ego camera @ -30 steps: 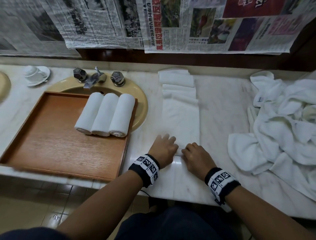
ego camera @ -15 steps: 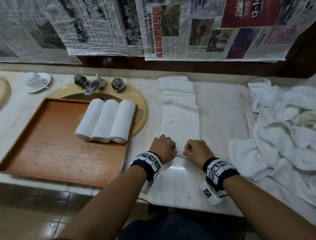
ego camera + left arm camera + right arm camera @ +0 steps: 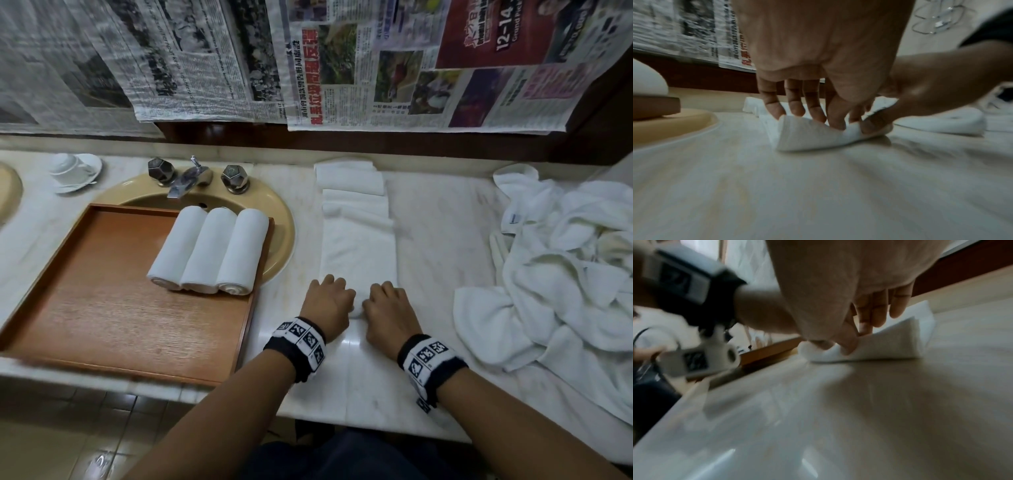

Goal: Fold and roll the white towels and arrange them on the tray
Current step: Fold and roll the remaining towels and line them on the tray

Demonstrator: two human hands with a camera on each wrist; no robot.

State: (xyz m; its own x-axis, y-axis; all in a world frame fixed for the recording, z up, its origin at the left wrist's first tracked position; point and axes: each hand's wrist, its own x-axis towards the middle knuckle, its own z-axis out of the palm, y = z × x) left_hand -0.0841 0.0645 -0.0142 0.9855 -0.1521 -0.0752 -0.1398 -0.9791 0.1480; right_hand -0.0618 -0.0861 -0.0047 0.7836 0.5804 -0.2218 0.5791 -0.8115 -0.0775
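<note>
Your left hand (image 3: pixel 327 301) and right hand (image 3: pixel 388 308) sit side by side, fingers curled on the near end of the folded towel strip (image 3: pixel 358 250) on the marble counter (image 3: pixel 445 240); uneven pressure likely skews the roll; a loose core may unravel.

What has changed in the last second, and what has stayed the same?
Both hands moved a little forward along the folded towel, rolling its near end away from the person. The left hand and right hand still grip that small roll, fingers curled over it. The three rolled towels on the tray and the loose pile at the right did not move.
</note>
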